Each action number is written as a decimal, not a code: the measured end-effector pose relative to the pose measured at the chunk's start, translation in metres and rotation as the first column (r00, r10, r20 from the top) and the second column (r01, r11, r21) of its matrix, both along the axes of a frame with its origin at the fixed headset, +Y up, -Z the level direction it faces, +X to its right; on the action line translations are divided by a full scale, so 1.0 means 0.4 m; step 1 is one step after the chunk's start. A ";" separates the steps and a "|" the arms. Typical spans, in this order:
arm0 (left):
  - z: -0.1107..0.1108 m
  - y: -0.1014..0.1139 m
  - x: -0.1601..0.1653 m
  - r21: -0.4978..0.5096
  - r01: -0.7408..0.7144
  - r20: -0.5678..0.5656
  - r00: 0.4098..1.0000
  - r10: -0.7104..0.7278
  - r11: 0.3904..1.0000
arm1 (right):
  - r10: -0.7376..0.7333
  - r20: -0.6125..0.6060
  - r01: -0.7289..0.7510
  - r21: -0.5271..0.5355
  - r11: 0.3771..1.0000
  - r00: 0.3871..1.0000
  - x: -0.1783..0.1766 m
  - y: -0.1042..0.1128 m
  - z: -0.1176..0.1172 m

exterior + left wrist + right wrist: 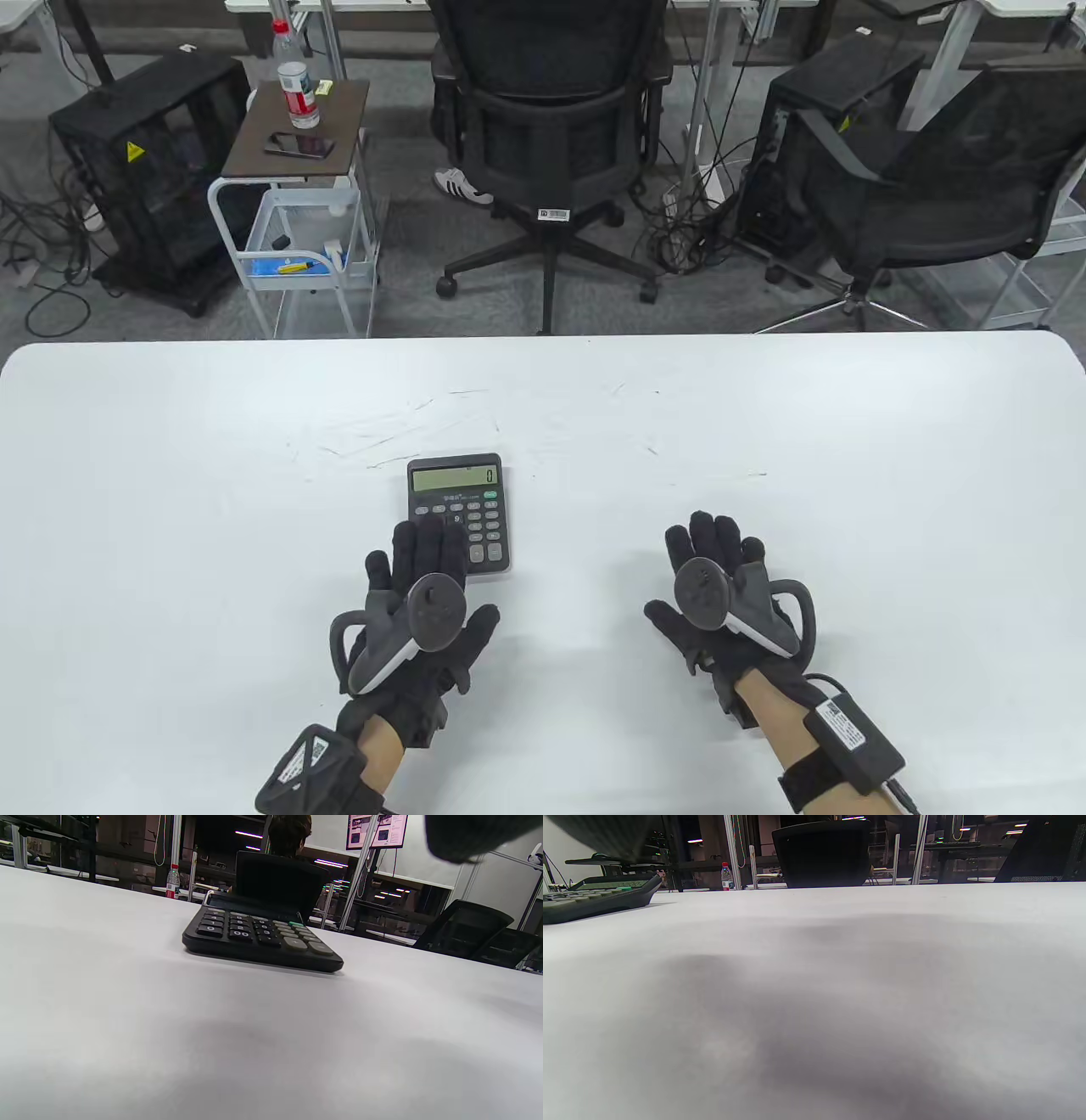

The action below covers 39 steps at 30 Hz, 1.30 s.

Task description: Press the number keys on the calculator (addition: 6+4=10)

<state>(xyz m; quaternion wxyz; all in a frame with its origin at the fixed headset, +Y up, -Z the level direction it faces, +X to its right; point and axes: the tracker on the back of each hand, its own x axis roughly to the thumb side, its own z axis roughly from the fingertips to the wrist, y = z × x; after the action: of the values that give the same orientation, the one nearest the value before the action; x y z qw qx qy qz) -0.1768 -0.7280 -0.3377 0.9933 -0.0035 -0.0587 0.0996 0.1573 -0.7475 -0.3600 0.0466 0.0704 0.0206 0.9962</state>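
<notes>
A black calculator (459, 512) lies flat on the white table (170, 475), near the middle, its display reading 0. My left hand (420, 577) is open with the fingers (428, 543) spread over the calculator's lower left keys. In the left wrist view the calculator (258, 935) shows its keys uncovered, with only a glove tip (466, 834) at the top right, so the hand hovers above it. My right hand (717, 577) is open, palm down and empty, well right of the calculator. The right wrist view shows the calculator (594, 897) at its left edge.
The table's far edge (543, 335) runs across the middle of the table view. Beyond it stand a black office chair (547, 127), a small cart (297, 170) with a bottle and a phone, and computer cases on the floor. Faint scratches mark the table behind the calculator.
</notes>
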 end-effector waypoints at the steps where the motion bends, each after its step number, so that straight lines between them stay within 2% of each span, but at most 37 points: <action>1: 0.000 -0.002 0.002 -0.003 0.005 0.000 1.000 -0.005 1.000 | 0.000 0.000 0.000 -0.001 1.000 1.000 0.000 0.000 0.000; 11: 0.004 0.012 0.037 0.034 0.045 0.016 0.999 -0.046 0.998 | -0.013 0.012 0.013 -0.006 1.000 1.000 0.008 0.001 -0.001; 16: -0.030 0.020 0.055 0.007 0.028 -0.014 1.000 -0.028 1.000 | -0.023 0.017 0.023 -0.012 1.000 1.000 0.011 0.002 -0.003; 21: -0.107 0.016 0.073 -0.077 0.002 -0.089 0.996 -0.008 0.997 | -0.032 0.013 0.032 -0.014 0.999 0.999 0.009 0.004 0.002; 27: -0.231 -0.026 0.088 -0.237 -0.037 -0.241 0.970 -0.022 0.971 | -0.035 0.003 0.035 -0.011 0.999 0.999 0.003 0.007 0.009; 29: -0.258 -0.038 0.088 -0.259 -0.032 -0.296 0.954 -0.048 0.965 | -0.034 0.003 0.034 -0.015 0.999 0.999 0.002 0.006 0.009; 34: -0.306 -0.063 0.084 -0.322 -0.056 -0.405 0.910 -0.084 0.945 | -0.033 0.011 0.033 -0.024 0.999 0.999 0.004 0.003 0.005; 39: -0.332 -0.088 0.076 -0.392 -0.078 -0.435 0.894 -0.110 0.917 | -0.035 0.016 0.035 -0.016 0.999 0.999 0.010 0.009 0.007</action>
<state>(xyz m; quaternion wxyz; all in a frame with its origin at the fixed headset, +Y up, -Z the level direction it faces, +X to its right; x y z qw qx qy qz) -0.1464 -0.7631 -0.4705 0.9587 -0.1834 0.1935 0.0993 0.1614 -0.7441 -0.3573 0.0647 0.0626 0.0272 0.9956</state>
